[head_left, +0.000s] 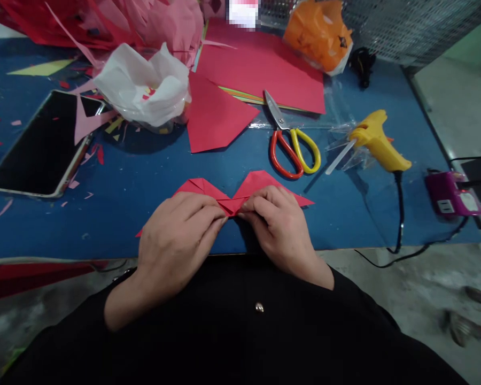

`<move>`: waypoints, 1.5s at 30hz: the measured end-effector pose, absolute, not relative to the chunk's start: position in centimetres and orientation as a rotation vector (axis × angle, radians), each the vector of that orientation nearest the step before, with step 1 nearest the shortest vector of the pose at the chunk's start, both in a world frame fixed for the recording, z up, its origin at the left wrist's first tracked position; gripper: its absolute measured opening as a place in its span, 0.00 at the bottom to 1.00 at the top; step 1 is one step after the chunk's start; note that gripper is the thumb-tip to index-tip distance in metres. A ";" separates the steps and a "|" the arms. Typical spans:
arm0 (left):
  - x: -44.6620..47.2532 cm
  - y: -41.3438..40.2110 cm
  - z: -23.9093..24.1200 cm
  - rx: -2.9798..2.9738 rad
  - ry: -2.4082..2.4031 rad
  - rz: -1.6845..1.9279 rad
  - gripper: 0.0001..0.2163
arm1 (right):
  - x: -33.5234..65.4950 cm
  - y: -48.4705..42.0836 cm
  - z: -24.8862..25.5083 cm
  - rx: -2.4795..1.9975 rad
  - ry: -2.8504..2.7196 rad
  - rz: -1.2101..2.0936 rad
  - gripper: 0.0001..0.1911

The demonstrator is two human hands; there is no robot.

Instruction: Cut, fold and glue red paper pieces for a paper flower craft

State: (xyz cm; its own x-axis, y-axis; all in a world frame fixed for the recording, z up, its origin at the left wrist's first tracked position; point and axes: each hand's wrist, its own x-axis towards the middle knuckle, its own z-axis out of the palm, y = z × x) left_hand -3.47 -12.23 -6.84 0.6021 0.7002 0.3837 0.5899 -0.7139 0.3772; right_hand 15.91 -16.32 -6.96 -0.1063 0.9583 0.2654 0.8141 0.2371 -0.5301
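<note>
A folded red paper piece (251, 188) lies at the near edge of the blue table (152, 176), with two pointed flaps spreading left and right. My left hand (176, 240) covers its left half, fingers curled and pinching the paper at the centre. My right hand (278, 227) rests on the right half, its fingertips also pinching the centre fold. The two hands' fingertips almost meet in the middle. Much of the paper is hidden under my hands.
Scissors (291, 141) with red and yellow handles lie behind the paper. A yellow glue gun (374, 140) and its cord are at the right. A phone (44, 144) lies left, near a white plastic bag (144, 85). Red paper sheets (260, 67) fill the back.
</note>
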 end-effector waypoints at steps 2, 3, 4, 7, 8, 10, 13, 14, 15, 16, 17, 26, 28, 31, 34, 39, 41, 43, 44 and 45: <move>-3.5 -12.2 -6.8 2.601 1.098 0.770 0.05 | 15.8 -16.2 -6.9 -1.636 -1.975 0.312 0.07; -3.4 -12.2 -6.8 2.603 1.105 0.770 0.05 | 15.8 -16.2 -6.9 -1.644 -1.981 0.300 0.07; -3.4 -12.2 -6.8 2.608 1.106 0.769 0.05 | 15.8 -16.2 -6.9 -1.650 -1.984 0.291 0.07; -3.3 -12.2 -6.8 2.618 1.094 0.762 0.05 | 15.7 -16.2 -7.0 -1.653 -1.978 0.276 0.07; -3.3 -12.2 -6.8 2.618 1.094 0.760 0.05 | 15.8 -16.2 -7.0 -1.651 -1.975 0.276 0.06; -3.3 -12.2 -6.8 2.622 1.108 0.761 0.05 | 15.8 -16.2 -7.1 -1.642 -1.972 0.277 0.06; -3.3 -12.1 -6.9 2.661 1.101 0.738 0.07 | 15.8 -16.3 -7.2 -1.633 -1.971 0.278 0.06; -3.3 -12.1 -7.0 2.677 1.078 0.715 0.08 | 15.8 -16.3 -7.2 -1.634 -1.970 0.275 0.06; -3.3 -12.1 -7.0 2.691 1.050 0.694 0.09 | 15.8 -16.3 -7.2 -1.635 -1.970 0.272 0.06; -3.3 -12.0 -7.0 2.699 1.026 0.677 0.09 | 15.8 -16.3 -7.2 -1.636 -1.969 0.271 0.06; -3.2 -12.0 -7.0 2.702 1.011 0.672 0.09 | 15.8 -16.3 -7.2 -1.636 -1.969 0.271 0.06; -3.2 -12.0 -6.9 2.666 1.004 0.756 0.08 | 15.9 -16.4 -7.3 -1.637 -1.975 0.275 0.06; -3.2 -12.0 -7.0 2.650 1.015 0.768 0.07 | 15.9 -16.4 -7.3 -1.636 -1.972 0.286 0.06; -3.2 -12.0 -7.0 2.639 1.036 0.755 0.08 | 15.8 -16.4 -7.3 -1.639 -1.969 0.297 0.06; -3.2 -12.1 -7.0 2.626 1.054 0.728 0.08 | 15.8 -16.4 -7.2 -1.653 -1.947 0.299 0.05; -3.0 -12.2 -6.8 2.597 1.121 0.722 0.07 | 15.8 -16.4 -7.2 -1.664 -1.920 0.282 0.06; -2.8 -12.2 -6.7 2.597 1.150 0.729 0.07 | 15.9 -16.4 -7.1 -1.665 -1.924 0.281 0.06; -2.6 -12.2 -6.6 2.583 1.183 0.747 0.07 | 15.9 -16.4 -7.1 -1.674 -1.928 0.287 0.07; -2.5 -12.1 -6.6 2.572 1.197 0.755 0.08 | 15.9 -16.4 -7.0 -1.683 -1.926 0.291 0.06; -2.4 -12.1 -6.6 2.560 1.206 0.760 0.08 | 15.8 -16.3 -7.0 -1.694 -1.923 0.295 0.06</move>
